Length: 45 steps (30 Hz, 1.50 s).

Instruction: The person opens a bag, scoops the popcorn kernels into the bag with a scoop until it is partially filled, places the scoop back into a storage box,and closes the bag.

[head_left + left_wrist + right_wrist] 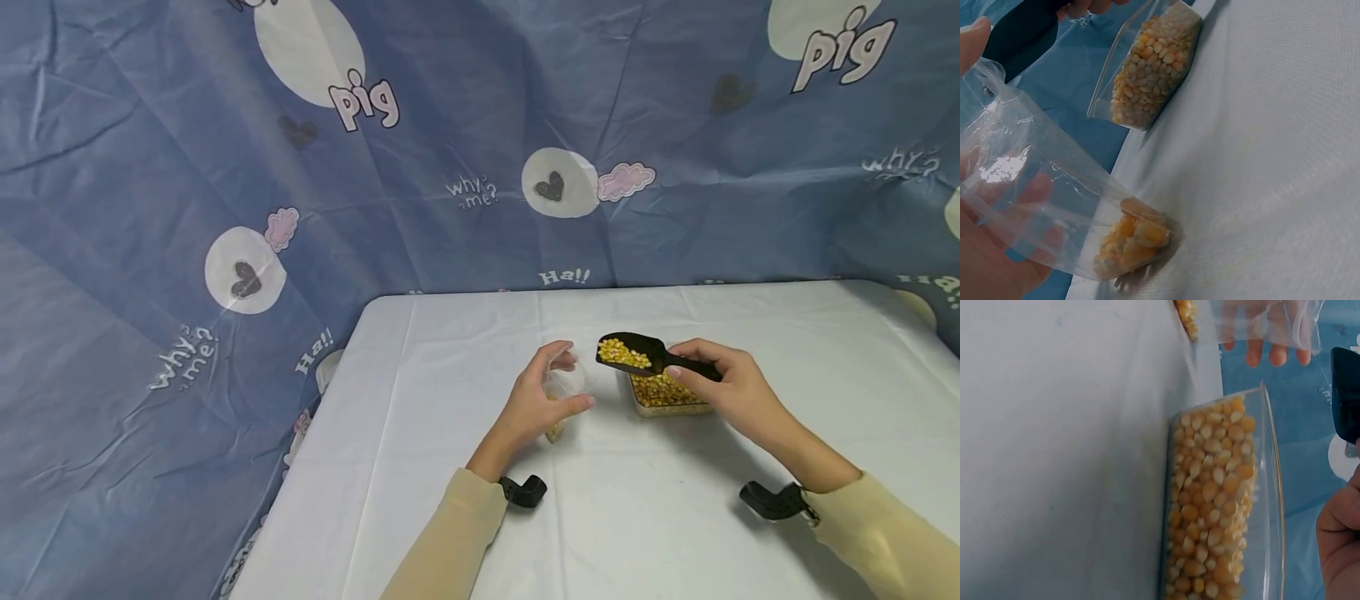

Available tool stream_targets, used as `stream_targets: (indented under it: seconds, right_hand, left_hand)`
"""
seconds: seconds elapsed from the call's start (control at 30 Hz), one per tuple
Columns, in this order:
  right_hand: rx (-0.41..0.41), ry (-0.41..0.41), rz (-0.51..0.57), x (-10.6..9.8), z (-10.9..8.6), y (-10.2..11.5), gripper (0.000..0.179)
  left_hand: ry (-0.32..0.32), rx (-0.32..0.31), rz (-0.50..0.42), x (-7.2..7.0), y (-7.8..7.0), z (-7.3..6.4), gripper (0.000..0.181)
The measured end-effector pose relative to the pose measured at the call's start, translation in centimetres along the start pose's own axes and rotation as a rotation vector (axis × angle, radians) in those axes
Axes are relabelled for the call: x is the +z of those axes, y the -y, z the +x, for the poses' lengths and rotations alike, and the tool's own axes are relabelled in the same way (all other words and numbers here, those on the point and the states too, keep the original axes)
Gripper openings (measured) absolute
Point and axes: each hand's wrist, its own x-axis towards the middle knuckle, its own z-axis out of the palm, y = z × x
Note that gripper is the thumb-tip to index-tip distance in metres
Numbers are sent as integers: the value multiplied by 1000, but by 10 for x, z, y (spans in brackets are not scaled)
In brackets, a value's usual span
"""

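My right hand [738, 387] grips the handle of a black scoop [657, 357], which carries yellow corn kernels [624, 353] over a clear box [671, 409]. More corn kernels [1210, 506] fill much of that box. Across from the scoop's tip, my left hand [536, 404] holds a clear plastic bag [1041, 169] with fingers and thumb curved around its upper part. A small heap of kernels [1135, 244] lies in the bag's bottom corner, low by the tabletop. The scoop's tip is close to the bag's mouth but apart from it in the head view.
A white cloth [622, 517] covers the table. Behind it hangs a blue printed curtain [450, 150]. Black wrist cameras sit on the left wrist [525, 492] and the right wrist [776, 502].
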Motion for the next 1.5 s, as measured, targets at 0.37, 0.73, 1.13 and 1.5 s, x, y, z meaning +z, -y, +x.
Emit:
stream_targets:
  seconds: [0.37,0.73,1.13,1.5]
  right_hand:
    - [-46,69,-32,10,3,14,25]
    - [-115,116,-114,19,8,25,25]
    - [-217,108,-155,29,17,29,25]
    - [-347,135,-194,33,23,37,23]
  left_hand:
    - [6,-4,5,0,0,1,77]
    - [3,-17,46,-1,-4,0,78]
    - [-2,-52,45,0,-3,0,76]
    - [-4,-43,40,0,-3,0,75]
